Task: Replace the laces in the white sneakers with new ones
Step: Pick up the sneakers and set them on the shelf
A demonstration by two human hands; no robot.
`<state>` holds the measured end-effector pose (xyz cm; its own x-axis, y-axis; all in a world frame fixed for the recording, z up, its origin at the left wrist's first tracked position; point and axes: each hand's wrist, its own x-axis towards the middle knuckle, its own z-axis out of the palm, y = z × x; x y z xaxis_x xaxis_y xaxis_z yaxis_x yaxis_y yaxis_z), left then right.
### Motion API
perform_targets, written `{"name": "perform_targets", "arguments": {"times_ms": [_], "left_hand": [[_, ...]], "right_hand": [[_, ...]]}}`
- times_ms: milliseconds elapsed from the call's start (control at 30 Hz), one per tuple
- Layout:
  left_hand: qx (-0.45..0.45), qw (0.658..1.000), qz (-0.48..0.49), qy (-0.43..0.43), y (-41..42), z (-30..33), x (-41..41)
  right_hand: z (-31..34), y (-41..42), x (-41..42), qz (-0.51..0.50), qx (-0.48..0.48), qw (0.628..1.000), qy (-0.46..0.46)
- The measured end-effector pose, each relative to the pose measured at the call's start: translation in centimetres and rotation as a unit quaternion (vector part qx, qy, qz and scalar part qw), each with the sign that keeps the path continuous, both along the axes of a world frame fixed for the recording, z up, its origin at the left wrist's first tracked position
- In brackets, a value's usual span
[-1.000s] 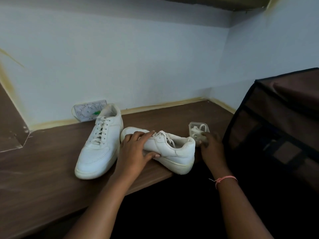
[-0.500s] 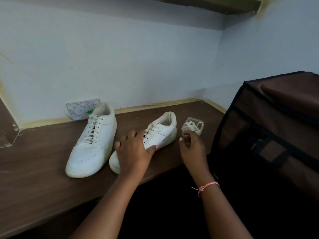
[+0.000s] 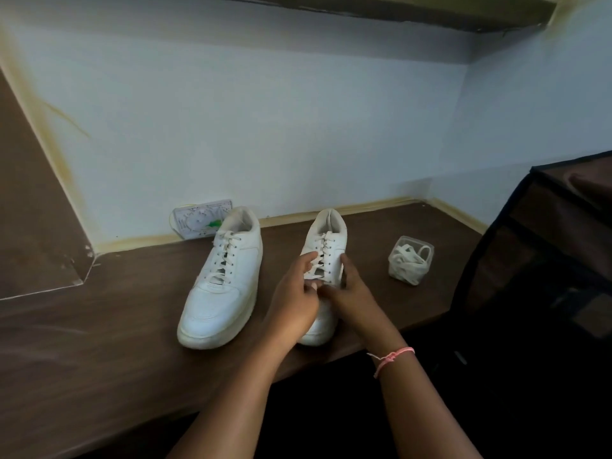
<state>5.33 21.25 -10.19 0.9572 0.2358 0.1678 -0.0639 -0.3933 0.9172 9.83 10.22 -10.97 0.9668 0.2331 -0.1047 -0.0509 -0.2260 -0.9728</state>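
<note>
White sneakers (image 3: pixel 221 286), no readable branding; left hand (image 3: pixel 294 303) and right hand (image 3: pixel 351 293) each pinching laces (image 3: pixel 316 271).

right sneaker (image 3: pixel 326 246): toe hidden by hands | dark bag (image 3: pixel 543 260): cut off right | socket plate (image 3: pixel 198 218): partly hidden

Dark brown wooden desk (image 3: pixel 99 342) w/ pale blue wall (image 3: pixel 265 127) behind, yellowish trim along the join. White switch plate (image 3: pixel 198 220) w/ green mark sits at wall base, far left-centre. Dark brown fabric box (image 3: pixel 546 260) w/ black edging at right edge.
</note>
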Motion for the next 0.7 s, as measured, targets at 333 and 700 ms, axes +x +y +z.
{"name": "perform_targets", "arguments": {"times_ms": [333,700], "left_hand": [[0.151,0.949,0.262,0.089,12.2,-1.0,-0.8],[0.079,0.974,0.205,0.058,8.3,-1.7,-2.8]], "right_hand": [[-0.8,3.2,-1.9,-0.094,-0.213,0.959,-0.161],[0.8,0.8,-3.4,-0.013,-0.257,0.955,-0.145]]}}
